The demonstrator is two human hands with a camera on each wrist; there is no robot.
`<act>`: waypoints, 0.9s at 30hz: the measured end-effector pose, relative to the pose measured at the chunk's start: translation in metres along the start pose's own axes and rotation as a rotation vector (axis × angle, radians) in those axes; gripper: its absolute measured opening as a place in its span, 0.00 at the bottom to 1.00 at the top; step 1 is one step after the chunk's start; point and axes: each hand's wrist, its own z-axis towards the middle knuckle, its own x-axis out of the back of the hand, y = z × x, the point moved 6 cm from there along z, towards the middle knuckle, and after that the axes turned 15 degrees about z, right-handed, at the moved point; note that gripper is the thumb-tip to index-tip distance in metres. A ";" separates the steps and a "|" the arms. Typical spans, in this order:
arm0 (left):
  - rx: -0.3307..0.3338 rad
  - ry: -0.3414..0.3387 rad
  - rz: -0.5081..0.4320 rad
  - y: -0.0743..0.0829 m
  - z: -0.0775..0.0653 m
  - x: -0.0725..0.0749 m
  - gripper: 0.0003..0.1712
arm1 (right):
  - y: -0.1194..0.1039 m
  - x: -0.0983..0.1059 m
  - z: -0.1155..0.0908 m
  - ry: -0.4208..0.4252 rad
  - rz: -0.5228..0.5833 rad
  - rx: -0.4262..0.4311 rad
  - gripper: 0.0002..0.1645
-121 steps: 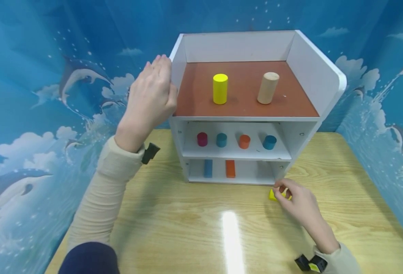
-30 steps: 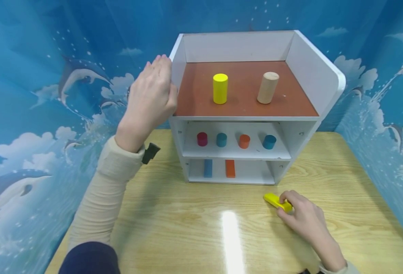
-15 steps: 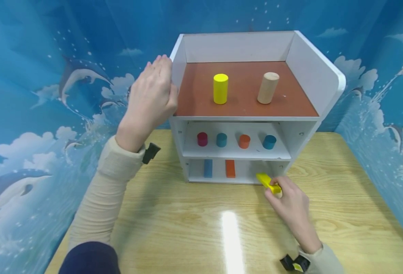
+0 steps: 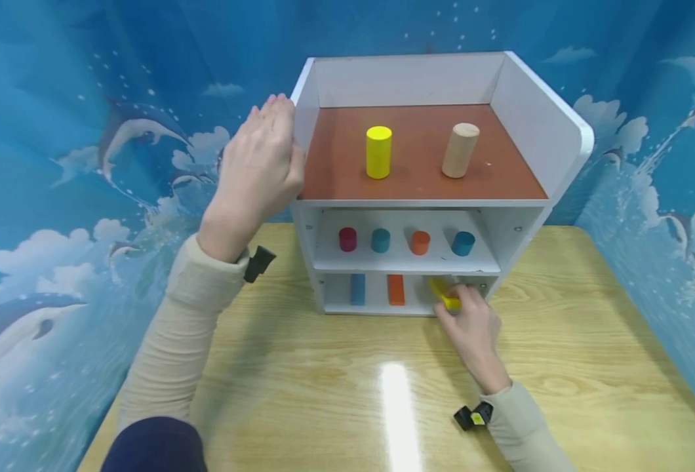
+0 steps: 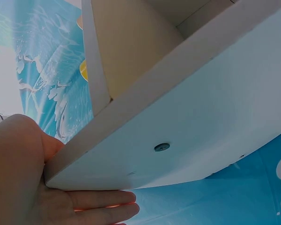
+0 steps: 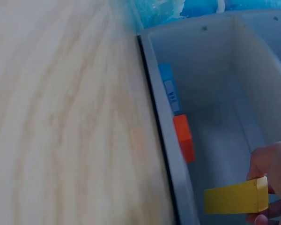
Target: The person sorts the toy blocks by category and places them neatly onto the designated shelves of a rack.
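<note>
My right hand pinches the near end of a yellow block, reaching into the shelf's bottom compartment at its right side. The block slants inward there, its far part inside. To its left, an orange block and a blue block lie side by side on the bottom board. My left hand holds the left side panel of the white shelf unit. Its fingers lie straight along the panel's outer face, and the thumb goes round the edge, its tip hidden in the left wrist view.
On the brown top stand a yellow cylinder and a plain wooden cylinder. Along the middle board is a row of short cylinders, among them a dark red one. The unit stands on a wooden table before a blue dolphin-print curtain.
My right hand has picked the yellow block up from the table right of the unit and carried it left and forward into the bottom compartment. My left hand has stayed on the side panel.
</note>
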 end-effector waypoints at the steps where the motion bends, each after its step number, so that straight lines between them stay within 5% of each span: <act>1: 0.000 -0.001 -0.001 0.000 0.000 0.000 0.30 | 0.001 -0.003 0.001 -0.002 -0.003 -0.014 0.11; 27: 0.001 -0.001 0.012 0.000 0.001 0.001 0.30 | 0.031 -0.039 0.001 -0.096 -0.099 -0.109 0.13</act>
